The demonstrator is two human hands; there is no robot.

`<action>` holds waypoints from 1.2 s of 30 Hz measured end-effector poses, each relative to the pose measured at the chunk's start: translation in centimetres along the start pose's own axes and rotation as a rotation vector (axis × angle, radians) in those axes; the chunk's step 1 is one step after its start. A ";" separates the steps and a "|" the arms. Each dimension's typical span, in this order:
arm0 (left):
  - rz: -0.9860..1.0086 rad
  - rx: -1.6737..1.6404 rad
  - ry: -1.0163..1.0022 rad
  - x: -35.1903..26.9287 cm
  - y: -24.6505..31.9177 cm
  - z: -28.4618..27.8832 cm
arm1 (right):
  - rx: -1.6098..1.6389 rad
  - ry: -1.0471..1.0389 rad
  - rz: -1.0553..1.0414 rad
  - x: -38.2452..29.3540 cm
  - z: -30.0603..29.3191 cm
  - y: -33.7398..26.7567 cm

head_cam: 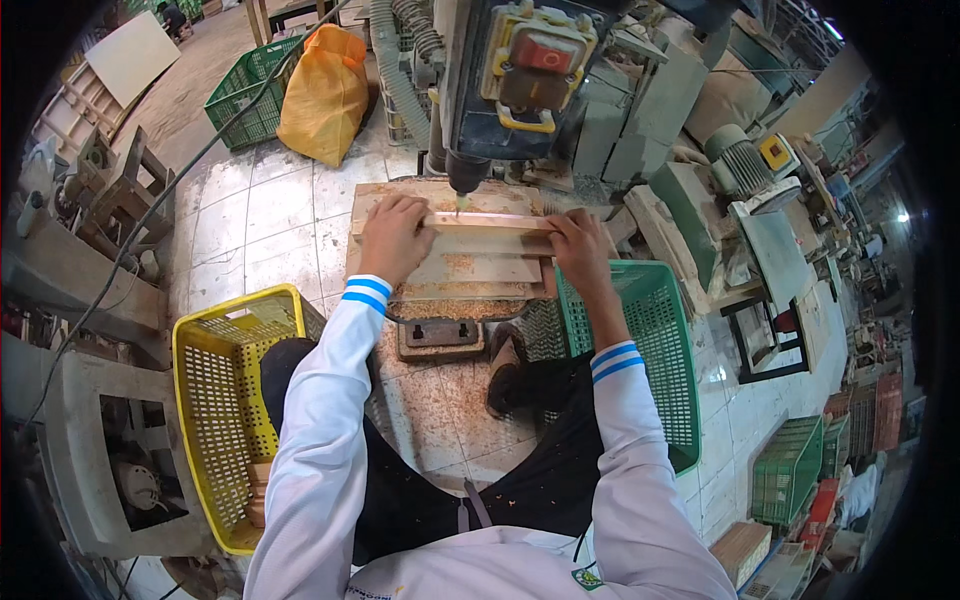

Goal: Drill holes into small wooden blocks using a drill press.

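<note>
A narrow wooden strip lies crosswise on the wooden jig board of a drill press. My left hand grips the strip's left end, and my right hand pinches its right end. Between them, the drill bit points down from the chuck, with its tip at the strip; whether it has entered the wood I cannot tell. Wood shavings are scattered over the board and along the table's front edge.
A yellow plastic crate stands at my left leg, with wooden pieces inside. To my right is a green crate. The press's switch box hangs above the work. An orange sack and a dark cable are at the left.
</note>
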State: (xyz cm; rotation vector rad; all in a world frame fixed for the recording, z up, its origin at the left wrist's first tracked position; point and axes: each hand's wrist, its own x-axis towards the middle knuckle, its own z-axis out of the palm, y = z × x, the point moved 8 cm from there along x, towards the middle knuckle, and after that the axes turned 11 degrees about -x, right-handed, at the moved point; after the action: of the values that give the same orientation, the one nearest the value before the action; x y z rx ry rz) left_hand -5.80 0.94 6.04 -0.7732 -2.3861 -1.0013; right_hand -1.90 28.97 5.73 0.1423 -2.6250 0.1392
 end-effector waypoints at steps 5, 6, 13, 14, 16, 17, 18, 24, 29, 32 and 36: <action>-0.203 0.030 -0.023 -1.5 -2.3 -2.7 | 0.071 0.087 -0.054 0.4 -0.4 -4.7; -0.259 0.030 -0.059 -1.7 -2.8 -2.7 | 0.082 0.077 -0.074 0.6 0.0 -5.8; 0.001 0.084 0.047 -1.1 0.7 -1.0 | 0.075 0.131 -0.129 0.9 0.5 -8.4; 0.001 0.068 0.011 -0.9 0.8 -0.1 | 0.088 0.157 -0.120 0.9 0.3 -8.3; 0.022 0.090 -0.028 -0.7 1.1 1.3 | 0.086 0.125 -0.131 0.9 0.6 -8.2; 0.009 0.097 -0.026 -0.6 1.0 1.5 | 0.087 0.108 -0.118 0.8 0.7 -8.1; -0.002 0.093 0.002 -0.7 0.9 1.5 | 0.086 0.107 -0.113 0.8 0.7 -8.0; 0.000 0.071 0.056 -0.8 0.7 1.2 | 0.094 0.116 -0.107 1.0 0.1 -7.9; -0.016 0.054 0.058 -0.9 0.5 1.2 | 0.708 0.400 0.071 4.6 -8.2 -3.2; -0.034 0.063 0.039 -0.9 0.4 1.4 | 0.802 0.614 0.243 9.6 -17.3 -0.1; -0.033 0.054 0.047 -0.8 0.5 1.2 | 1.434 0.640 0.105 18.9 -26.0 -0.9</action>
State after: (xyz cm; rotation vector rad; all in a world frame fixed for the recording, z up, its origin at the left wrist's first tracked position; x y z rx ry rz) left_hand -5.06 1.86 5.05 -0.6846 -2.3827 -0.9531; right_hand -5.70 29.92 37.69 0.3487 -1.4497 1.7196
